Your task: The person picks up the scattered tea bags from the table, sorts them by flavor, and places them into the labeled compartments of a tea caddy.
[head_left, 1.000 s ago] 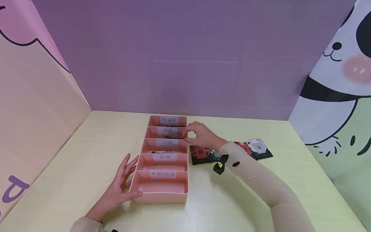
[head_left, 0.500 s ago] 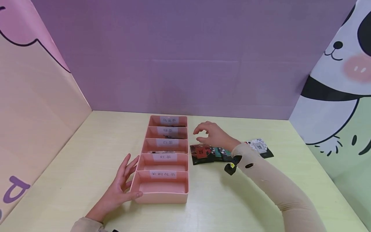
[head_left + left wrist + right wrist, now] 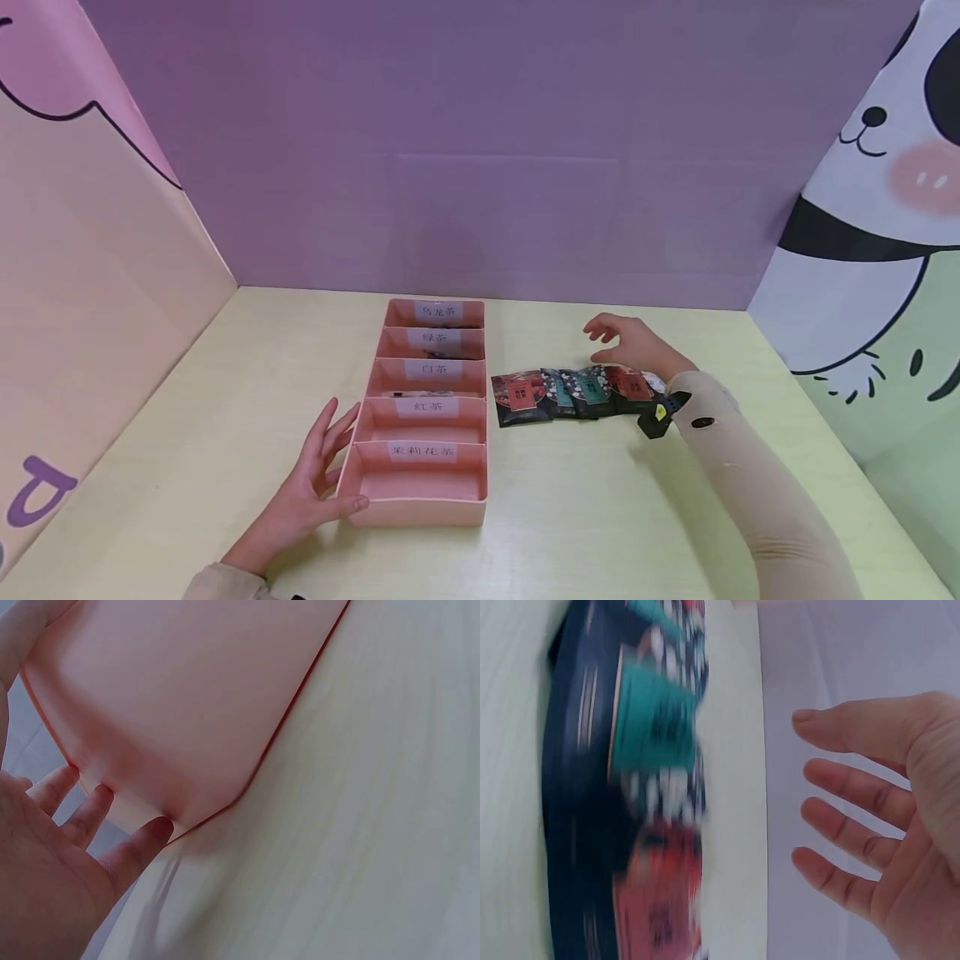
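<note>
The left hand (image 3: 60, 874) spreads at the left edge, three fingertips (image 3: 156, 831) touching the smooth wall of a pink box (image 3: 180, 697). Another digit, partly cut off, shows at upper left. A dark red line edges the box beside the pale, faintly streaked counter (image 3: 382, 795), where soft shadows fall.

pink box (image 3: 417, 512) 1 | compartments (image 3: 420, 483) 5 | labels (image 3: 422, 451) 5 | loose packets (image 3: 588, 388) at least 5 | hands (image 3: 309, 475) 2
</note>
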{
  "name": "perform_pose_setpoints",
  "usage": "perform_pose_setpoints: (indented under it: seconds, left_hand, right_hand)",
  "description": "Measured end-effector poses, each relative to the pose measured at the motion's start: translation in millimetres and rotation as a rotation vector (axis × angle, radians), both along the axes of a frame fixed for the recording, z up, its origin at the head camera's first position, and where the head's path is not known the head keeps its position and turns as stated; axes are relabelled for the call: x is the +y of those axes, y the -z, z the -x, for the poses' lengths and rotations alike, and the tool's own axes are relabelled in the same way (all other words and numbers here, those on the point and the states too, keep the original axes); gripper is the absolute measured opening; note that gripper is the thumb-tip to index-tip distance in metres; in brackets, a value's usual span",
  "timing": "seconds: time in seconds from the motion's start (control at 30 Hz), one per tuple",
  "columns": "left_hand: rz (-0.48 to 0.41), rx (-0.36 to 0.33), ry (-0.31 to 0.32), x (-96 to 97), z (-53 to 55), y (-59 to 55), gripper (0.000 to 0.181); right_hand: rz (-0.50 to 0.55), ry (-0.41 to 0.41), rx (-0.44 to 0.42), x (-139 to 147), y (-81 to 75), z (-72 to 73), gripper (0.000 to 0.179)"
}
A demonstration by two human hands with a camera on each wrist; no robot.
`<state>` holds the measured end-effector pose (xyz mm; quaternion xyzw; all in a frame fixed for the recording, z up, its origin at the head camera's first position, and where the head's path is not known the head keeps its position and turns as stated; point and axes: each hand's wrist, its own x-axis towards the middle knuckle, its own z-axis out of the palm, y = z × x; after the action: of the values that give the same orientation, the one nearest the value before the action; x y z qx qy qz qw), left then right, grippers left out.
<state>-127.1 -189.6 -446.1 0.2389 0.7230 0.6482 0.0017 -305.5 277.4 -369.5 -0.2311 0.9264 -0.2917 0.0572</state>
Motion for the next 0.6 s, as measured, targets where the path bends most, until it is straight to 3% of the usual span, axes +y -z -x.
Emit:
perform_pose_setpoints:
  seconds: [0.13,0.33,0.6]
  left_hand:
    - [0.000,0.007,-0.002,0.2,0.3,0.3,0.113]
    - [0.015,-0.014,-0.015,0.6,-0.5,-1.2,0.113]
    - [0.014,-0.012,-0.012,1.0,-0.9,-1.0,0.112]
  right_hand:
    - [-0.043,0.068,-0.041,30,3.2,-0.3,0.046]
    - [-0.128,0.174,-0.170,70,8.9,-2.5,0.060]
    - [-0.074,0.279,-0.290,98,16.0,-6.7,0.074]
